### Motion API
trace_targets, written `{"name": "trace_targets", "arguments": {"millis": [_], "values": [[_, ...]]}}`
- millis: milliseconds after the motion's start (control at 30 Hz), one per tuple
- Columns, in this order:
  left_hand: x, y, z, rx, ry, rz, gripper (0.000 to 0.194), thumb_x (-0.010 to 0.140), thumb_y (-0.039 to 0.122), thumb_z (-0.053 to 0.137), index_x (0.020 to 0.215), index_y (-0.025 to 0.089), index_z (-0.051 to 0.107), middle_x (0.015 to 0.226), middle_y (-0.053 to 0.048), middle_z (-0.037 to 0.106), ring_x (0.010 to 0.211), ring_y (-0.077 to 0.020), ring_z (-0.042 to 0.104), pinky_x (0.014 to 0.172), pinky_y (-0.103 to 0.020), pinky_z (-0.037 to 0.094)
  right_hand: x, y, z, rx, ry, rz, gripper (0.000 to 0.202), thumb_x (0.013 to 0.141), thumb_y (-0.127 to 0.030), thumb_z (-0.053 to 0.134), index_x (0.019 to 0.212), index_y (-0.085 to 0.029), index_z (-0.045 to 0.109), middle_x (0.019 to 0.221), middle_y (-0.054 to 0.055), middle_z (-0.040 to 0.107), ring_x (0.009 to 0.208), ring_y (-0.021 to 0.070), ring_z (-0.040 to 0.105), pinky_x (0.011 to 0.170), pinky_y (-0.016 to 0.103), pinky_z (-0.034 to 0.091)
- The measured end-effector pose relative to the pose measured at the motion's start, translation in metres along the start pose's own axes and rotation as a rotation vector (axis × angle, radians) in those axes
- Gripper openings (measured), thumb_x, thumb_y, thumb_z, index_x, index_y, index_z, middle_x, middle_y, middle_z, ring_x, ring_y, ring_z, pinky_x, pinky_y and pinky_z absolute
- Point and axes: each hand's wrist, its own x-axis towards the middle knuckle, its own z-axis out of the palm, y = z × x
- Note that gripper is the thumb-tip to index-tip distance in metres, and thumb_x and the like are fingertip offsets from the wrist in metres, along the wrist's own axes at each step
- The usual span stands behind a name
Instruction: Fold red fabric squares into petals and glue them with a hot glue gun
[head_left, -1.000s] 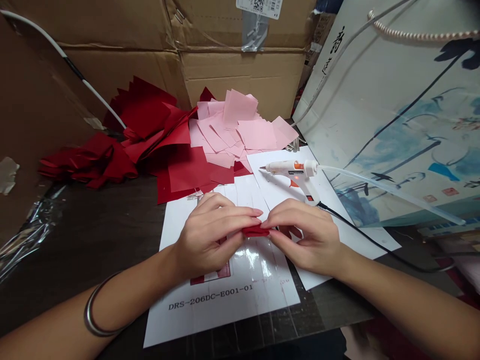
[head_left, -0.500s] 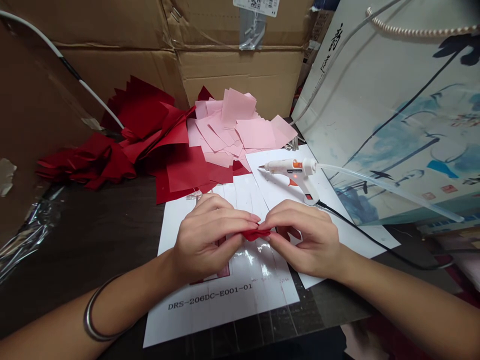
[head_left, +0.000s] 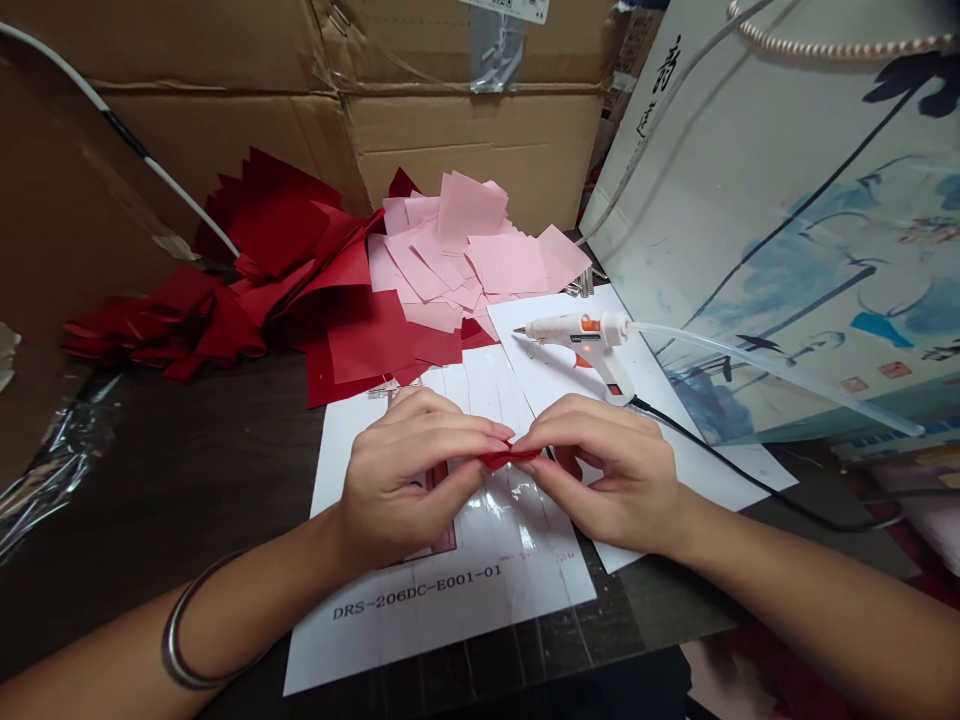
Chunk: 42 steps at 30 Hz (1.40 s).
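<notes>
Between the left hand [head_left: 409,470] and the right hand [head_left: 604,465], a small folded red piece [head_left: 510,457] is spanning the short gap from fingertips to fingertips. The left fingers are lying close together and stretching rightward, nearly closing on the thumb and gripping one end of the piece. The right forefinger and thumb are pinching the other end, while the remaining right fingers are curling toward the palm. The folds seem to be running partly inside the fingertips, so their exact shape is staying hidden.

Beneath the fingers, a printed sheet [head_left: 442,625] is lying on the dark table [head_left: 187,450], its lettering showing nearer the wearer. A bangle [head_left: 171,640] is circling the left forearm, well back from the fingers.

Beyond the right fingertips, a white glue gun [head_left: 600,350] is resting on a blank white sheet [head_left: 551,372], its nozzle pointing left and a small light glowing on its body. Farther beyond the fingers, pink squares [head_left: 510,265] are lying in a loose heap, with red sheets [head_left: 367,335] spreading to their left. Behind these, a cardboard box [head_left: 480,150] is standing.
</notes>
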Motion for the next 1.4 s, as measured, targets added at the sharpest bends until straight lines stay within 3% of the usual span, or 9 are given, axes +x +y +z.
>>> {"name": "trace_targets", "arguments": {"millis": [333, 967, 1133, 1233, 1333, 1400], "values": [[-0.003, -0.001, 0.000, -0.028, 0.013, -0.004, 0.023, 0.078, 0.004, 0.067, 0.092, 0.022, 0.072, 0.085, -0.003, 0.077, 0.070, -0.0169, 0.064, 0.066, -0.034, 0.051, 0.001, 0.000, 0.000, -0.001, -0.004, 0.000, 0.012, 0.079, -0.003, 0.065, 0.089, -0.008, 0.068, 0.072, 0.006, 0.067, 0.056, 0.0096, 0.053, 0.048, 0.023, 0.043], [-0.005, 0.001, 0.000, 0.016, 0.057, 0.004, 0.025, 0.078, 0.006, 0.070, 0.096, 0.023, 0.072, 0.085, -0.002, 0.076, 0.075, -0.0172, 0.063, 0.068, -0.034, 0.052, 0.002, -0.001, -0.002, -0.014, -0.037, 0.045, 0.009, 0.083, -0.006, 0.064, 0.089, -0.010, 0.070, 0.075, 0.005, 0.068, 0.064, 0.0094, 0.060, 0.055, 0.021, 0.046], [-0.006, 0.001, 0.000, -0.021, 0.084, -0.047, 0.025, 0.078, 0.005, 0.071, 0.094, 0.024, 0.073, 0.087, -0.001, 0.077, 0.076, -0.0165, 0.063, 0.068, -0.032, 0.053, 0.003, -0.004, -0.002, -0.006, -0.045, 0.191, 0.006, 0.084, -0.012, 0.066, 0.089, -0.014, 0.070, 0.074, 0.001, 0.066, 0.051, 0.0053, 0.048, 0.046, 0.021, 0.039], [-0.007, -0.001, 0.001, -0.070, 0.077, -0.070, 0.022, 0.083, 0.009, 0.066, 0.097, 0.024, 0.072, 0.092, -0.002, 0.076, 0.081, -0.0173, 0.064, 0.072, -0.034, 0.052, 0.003, -0.002, -0.002, 0.115, -0.073, 0.332, 0.006, 0.086, -0.018, 0.065, 0.090, -0.017, 0.069, 0.077, 0.001, 0.066, 0.056, 0.0077, 0.053, 0.048, 0.022, 0.040], [-0.010, -0.002, 0.001, -0.102, 0.003, -0.220, 0.025, 0.093, 0.018, 0.053, 0.112, 0.025, 0.068, 0.103, -0.004, 0.073, 0.094, -0.0185, 0.063, 0.082, -0.035, 0.051, 0.003, 0.001, -0.004, 0.342, -0.093, 0.470, 0.007, 0.087, -0.023, 0.064, 0.092, -0.019, 0.067, 0.083, 0.002, 0.065, 0.069, 0.0111, 0.059, 0.053, 0.023, 0.044], [-0.012, -0.001, 0.001, -0.141, -0.068, -0.365, 0.028, 0.094, 0.025, 0.052, 0.120, 0.026, 0.063, 0.106, -0.005, 0.069, 0.095, -0.0188, 0.062, 0.078, -0.033, 0.052, 0.004, 0.002, -0.004, 0.486, -0.085, 0.542, 0.009, 0.088, -0.025, 0.064, 0.096, -0.021, 0.067, 0.087, 0.001, 0.064, 0.064, 0.0083, 0.057, 0.051, 0.021, 0.043]]}}
